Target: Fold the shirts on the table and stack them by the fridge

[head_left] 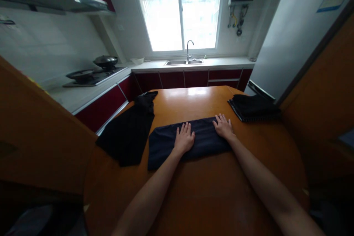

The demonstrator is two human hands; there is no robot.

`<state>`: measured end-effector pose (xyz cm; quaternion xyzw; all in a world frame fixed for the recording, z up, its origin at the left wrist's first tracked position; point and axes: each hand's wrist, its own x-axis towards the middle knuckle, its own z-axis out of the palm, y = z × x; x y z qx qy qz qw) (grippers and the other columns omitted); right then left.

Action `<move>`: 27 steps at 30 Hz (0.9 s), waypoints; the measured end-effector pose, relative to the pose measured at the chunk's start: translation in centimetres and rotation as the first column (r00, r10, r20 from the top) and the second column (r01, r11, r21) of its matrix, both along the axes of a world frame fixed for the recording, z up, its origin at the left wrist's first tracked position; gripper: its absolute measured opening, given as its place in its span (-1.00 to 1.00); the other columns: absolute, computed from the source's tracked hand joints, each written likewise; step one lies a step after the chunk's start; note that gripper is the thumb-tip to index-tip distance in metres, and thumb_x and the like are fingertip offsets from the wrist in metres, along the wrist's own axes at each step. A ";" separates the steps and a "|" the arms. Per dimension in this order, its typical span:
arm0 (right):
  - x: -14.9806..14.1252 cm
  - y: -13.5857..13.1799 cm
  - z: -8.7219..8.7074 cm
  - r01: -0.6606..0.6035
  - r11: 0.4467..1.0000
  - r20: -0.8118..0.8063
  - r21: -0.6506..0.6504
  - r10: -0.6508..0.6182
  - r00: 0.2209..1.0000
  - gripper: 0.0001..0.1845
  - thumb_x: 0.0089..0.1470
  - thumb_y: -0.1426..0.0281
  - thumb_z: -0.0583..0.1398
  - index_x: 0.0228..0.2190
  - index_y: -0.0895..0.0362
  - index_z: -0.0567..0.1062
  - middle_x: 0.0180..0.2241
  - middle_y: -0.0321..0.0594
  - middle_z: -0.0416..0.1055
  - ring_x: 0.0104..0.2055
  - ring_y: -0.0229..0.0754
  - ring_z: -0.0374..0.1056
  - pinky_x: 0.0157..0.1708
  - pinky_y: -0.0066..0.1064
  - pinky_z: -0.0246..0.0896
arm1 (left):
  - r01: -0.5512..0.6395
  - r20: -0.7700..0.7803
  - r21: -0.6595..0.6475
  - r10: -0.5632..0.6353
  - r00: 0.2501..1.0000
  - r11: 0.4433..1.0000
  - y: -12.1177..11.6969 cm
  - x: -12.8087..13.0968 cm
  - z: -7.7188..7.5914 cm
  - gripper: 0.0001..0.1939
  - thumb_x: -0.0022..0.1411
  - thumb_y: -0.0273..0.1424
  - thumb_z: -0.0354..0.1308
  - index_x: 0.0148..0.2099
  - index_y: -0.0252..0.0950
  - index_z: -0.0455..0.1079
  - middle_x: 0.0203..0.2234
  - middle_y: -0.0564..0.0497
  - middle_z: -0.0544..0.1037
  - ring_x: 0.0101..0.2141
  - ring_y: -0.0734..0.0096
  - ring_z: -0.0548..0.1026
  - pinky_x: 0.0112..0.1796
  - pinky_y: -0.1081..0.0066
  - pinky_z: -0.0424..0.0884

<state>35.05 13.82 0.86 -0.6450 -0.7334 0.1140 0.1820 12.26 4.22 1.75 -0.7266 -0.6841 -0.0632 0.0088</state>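
A dark navy cloth [163, 143], folded into a long band, lies across the middle of the round wooden table [199, 191]. My left hand [184, 138] rests flat on the middle of the band, fingers stretched out. My right hand [223, 126] lies flat on the band's right end, fingers spread. Neither hand grips anything.
A black garment [129, 132] hangs over the table's left edge. A stack of folded dark cloths [253, 107] sits at the table's far right. Beyond are a kitchen counter with sink [184, 62], a stove with pans [92, 73] on the left, and a white fridge [290, 44] on the right.
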 end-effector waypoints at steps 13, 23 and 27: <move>5.8 2.3 3.2 0.216 0.930 -0.337 -0.297 -0.314 0.888 -0.80 -0.03 0.40 0.37 -0.32 0.23 0.56 -0.40 -0.10 0.56 -0.36 -0.11 0.51 -0.43 -0.42 0.41 | 0.006 -0.003 -0.025 -0.006 1.000 1.000 0.2 0.1 0.5 -0.36 0.49 -0.21 -0.31 0.47 -0.45 -0.05 0.43 -0.12 -0.06 0.41 0.16 -0.07 0.33 -0.03 -0.11; 6.0 2.6 4.5 0.209 0.869 -0.362 -0.448 -0.390 0.847 -0.66 -0.24 0.46 0.50 -0.49 0.21 0.46 -0.58 -0.24 0.42 -0.50 -0.20 0.42 -0.61 -0.52 0.28 | 0.013 -0.005 -0.011 -0.013 1.000 1.000 0.1 0.1 0.5 -0.37 0.49 -0.22 -0.30 0.47 -0.42 -0.03 0.43 -0.14 -0.04 0.41 0.11 -0.06 0.33 -0.02 -0.10; 5.7 2.1 4.7 0.154 0.858 -0.338 -0.489 -0.350 0.874 -0.68 -0.24 0.43 0.50 -0.54 0.22 0.47 -0.61 -0.25 0.43 -0.53 -0.21 0.40 -0.62 -0.52 0.21 | 0.014 0.004 -0.004 -0.014 1.000 1.000 0.1 0.1 0.4 -0.36 0.48 -0.22 -0.30 0.46 -0.44 -0.02 0.43 -0.15 -0.03 0.40 0.12 -0.06 0.33 -0.02 -0.10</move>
